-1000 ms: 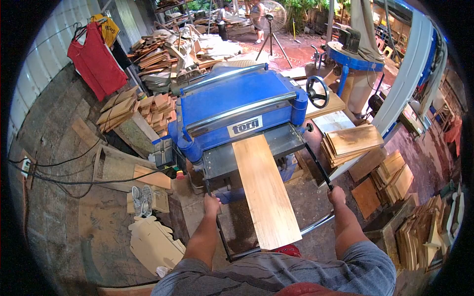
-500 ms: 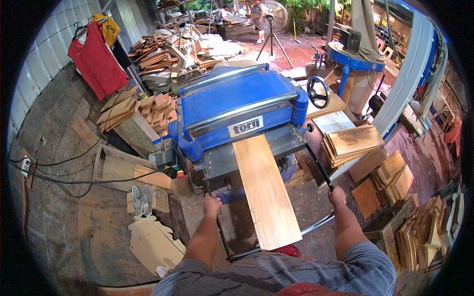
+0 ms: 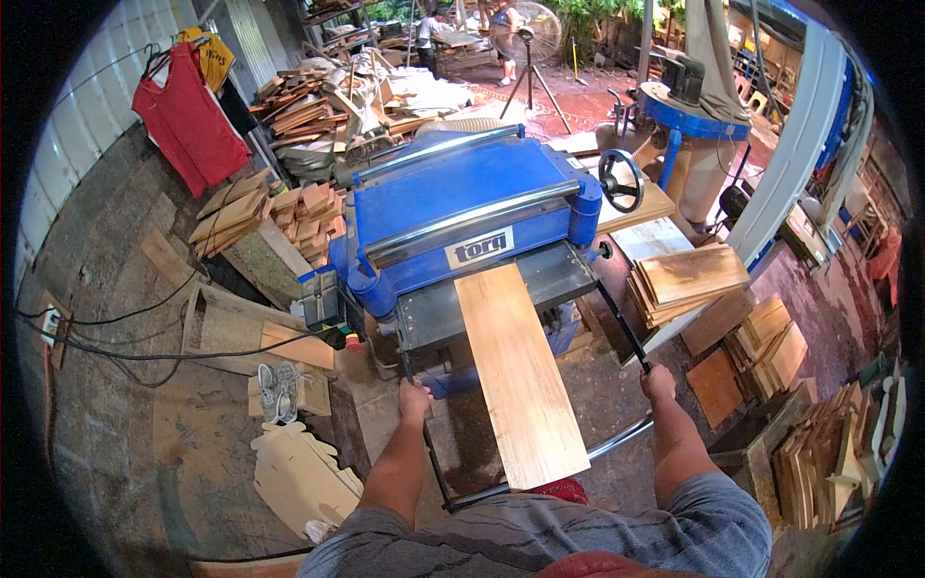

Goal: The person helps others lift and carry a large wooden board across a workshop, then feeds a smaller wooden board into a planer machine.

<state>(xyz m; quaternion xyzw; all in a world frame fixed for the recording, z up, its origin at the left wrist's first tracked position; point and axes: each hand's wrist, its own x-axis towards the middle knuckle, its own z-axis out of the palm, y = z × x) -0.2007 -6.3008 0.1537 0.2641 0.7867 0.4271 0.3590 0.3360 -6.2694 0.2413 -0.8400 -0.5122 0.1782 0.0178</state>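
Observation:
A blue planer (image 3: 462,197) stands in front of me, and a long pale board (image 3: 520,376) lies with its far end on the black infeed table (image 3: 424,318). The board's near end rests by the roller (image 3: 617,439) at my waist. My left hand (image 3: 414,398) is closed round the left bar of the black frame, left of the board. On the other side, my right hand (image 3: 659,382) grips the right bar (image 3: 621,323). Neither hand touches the board.
Stacked boards (image 3: 692,279) lie right of the planer, with more wood (image 3: 819,462) at the lower right. Shoes (image 3: 277,392) and black cables (image 3: 173,354) are at the left. Behind stand a fan (image 3: 526,34) and two people (image 3: 427,40).
The people in the background have shifted slightly. My hands, the board and the planer show no visible movement.

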